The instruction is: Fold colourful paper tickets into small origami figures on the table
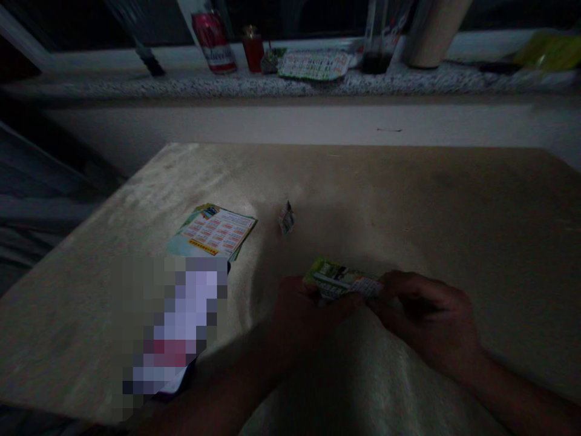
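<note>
Between my two hands is a folded green printed paper (342, 280), low over the table. My left hand (304, 309) grips its left end and lower edge, the thumb lying along the near side. The fingertips of my right hand (426, 315) pinch its right end. Beyond them a small folded piece of printed paper (286, 219) stands on the table. To the left lies a stack of printed leaflets (215, 230), the top one showing a grid of small calendar-like blocks. Dim light leaves the finer print unreadable.
A blurred-out device like a phone (186, 327) lies left of my left forearm on the table (454, 200). Along the granite windowsill (181, 88) stand a red can (214, 42), a small red bottle (253, 48), a patterned packet (313, 65) and a glass (379, 42).
</note>
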Demonstrator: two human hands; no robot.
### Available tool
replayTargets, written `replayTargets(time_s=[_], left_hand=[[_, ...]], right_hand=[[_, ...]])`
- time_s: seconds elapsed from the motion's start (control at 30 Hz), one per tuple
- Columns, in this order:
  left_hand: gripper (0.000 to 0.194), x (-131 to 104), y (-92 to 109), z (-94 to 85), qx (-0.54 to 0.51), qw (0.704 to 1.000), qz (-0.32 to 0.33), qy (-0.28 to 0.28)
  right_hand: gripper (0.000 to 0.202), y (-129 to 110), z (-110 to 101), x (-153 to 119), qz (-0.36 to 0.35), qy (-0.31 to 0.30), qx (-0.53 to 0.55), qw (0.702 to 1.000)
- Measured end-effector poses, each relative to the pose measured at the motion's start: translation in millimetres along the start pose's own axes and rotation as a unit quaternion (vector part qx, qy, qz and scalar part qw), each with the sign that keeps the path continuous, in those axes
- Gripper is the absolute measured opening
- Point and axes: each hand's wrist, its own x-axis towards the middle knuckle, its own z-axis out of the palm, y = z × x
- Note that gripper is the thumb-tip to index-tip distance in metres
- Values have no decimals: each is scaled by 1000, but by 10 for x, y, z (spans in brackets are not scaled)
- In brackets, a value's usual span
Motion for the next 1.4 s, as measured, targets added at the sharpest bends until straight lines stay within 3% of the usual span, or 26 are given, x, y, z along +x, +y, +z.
replayTargets(time_s=[0.13, 0.3, 0.53, 0.67, 1.03, 1.23, 1.4], left_hand=[[14, -24, -18, 53, 1, 1000, -1, 23], [17, -18, -63, 104, 3, 999, -12, 39], [16, 30, -64, 104, 37, 998, -9, 49], [18, 42, -69, 91, 8, 999, 1, 45], [14, 26, -101, 104, -21, 999, 4, 38], [21, 27, -94, 109, -2, 999, -23, 31], [23, 52, -27, 74, -57, 997, -27, 33]], right_hand=[[32, 29, 67, -33, 65, 47, 103, 991], [38, 50, 125, -21, 111, 52, 189, 974], [30, 20, 145, -14, 115, 37, 142, 982], [27, 9, 153, -14, 123, 36, 118, 985], [30, -21, 190, -8, 150, 62, 176, 971], [21, -36, 153, -20, 147, 67, 183, 970], [19, -21, 134, -22, 133, 26, 159, 978]])
